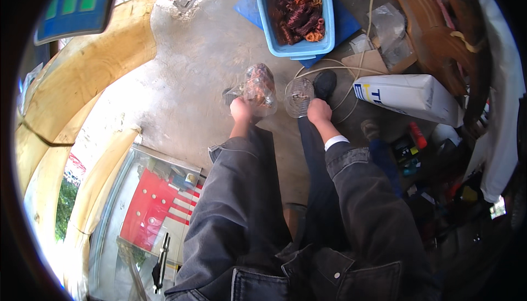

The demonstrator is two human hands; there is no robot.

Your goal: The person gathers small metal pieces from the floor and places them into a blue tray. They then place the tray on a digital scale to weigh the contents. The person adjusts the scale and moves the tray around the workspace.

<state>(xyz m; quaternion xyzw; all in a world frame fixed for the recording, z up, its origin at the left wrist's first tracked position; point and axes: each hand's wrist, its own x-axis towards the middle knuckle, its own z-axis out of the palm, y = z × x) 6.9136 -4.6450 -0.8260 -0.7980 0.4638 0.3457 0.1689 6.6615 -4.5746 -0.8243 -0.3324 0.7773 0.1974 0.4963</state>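
My left hand (240,110) is closed on a clear plastic container (260,88) with reddish-brown pieces showing inside. Whether it is a jar or a stiff bag I cannot tell. In my right hand (319,111) is a clear, ribbed, round plastic container (300,98), gripped by its near side, with a few small dark bits visible in or through it. The two containers are held apart, side by side, above the floor. Beyond them stands a light-blue plastic basin (330,29) of dark red and orange coiled bundles (301,12).
The basin rests on a blue sheet (347,23). Right of my hands are a pale cable (351,69), a white bag (409,95), crumpled clear plastic (388,29) and brown wooden furniture (439,32). A glass-topped case (159,207) stands at left, near curved yellowish beams (104,54).
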